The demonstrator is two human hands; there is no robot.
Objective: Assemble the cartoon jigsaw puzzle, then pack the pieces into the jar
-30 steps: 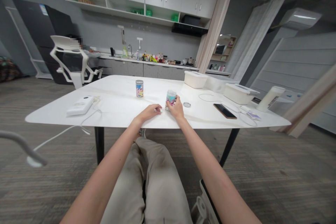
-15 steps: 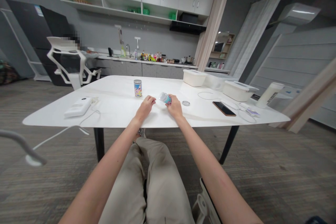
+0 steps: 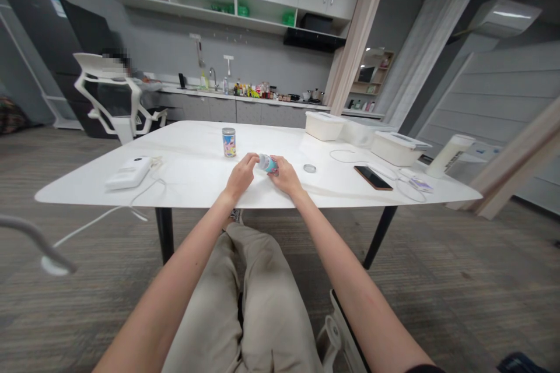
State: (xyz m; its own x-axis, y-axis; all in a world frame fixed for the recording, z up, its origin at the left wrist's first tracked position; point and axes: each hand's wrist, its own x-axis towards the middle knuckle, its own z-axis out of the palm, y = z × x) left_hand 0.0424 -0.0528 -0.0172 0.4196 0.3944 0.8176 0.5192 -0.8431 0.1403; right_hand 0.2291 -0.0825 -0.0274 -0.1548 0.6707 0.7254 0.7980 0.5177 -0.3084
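My right hand (image 3: 286, 176) is wrapped round a small clear jar (image 3: 268, 164) with a blue-and-pink label. The jar is tipped on its side above the table, its mouth end toward the left. My left hand (image 3: 243, 175) is at that end, fingertips pressed together against or just beside the rim; whatever they pinch is too small to make out. To the right of my right hand a round silver lid (image 3: 310, 168) lies on the table. Farther back on the left stands a second jar (image 3: 228, 143), upright, with a silver lid and a colourful cartoon label.
On the white table (image 3: 192, 180) lie a white power strip (image 3: 130, 173) with cables, a dark phone (image 3: 373, 178) and a white cable. Lidded boxes (image 3: 400, 148) and a pale bottle (image 3: 450, 155) stand at the right. Beyond is a white chair (image 3: 107, 93) with a person.
My left hand has moved to the jar's mouth, where before there was a gap. The jar in my right hand has shifted slightly left. The view has tilted a little.
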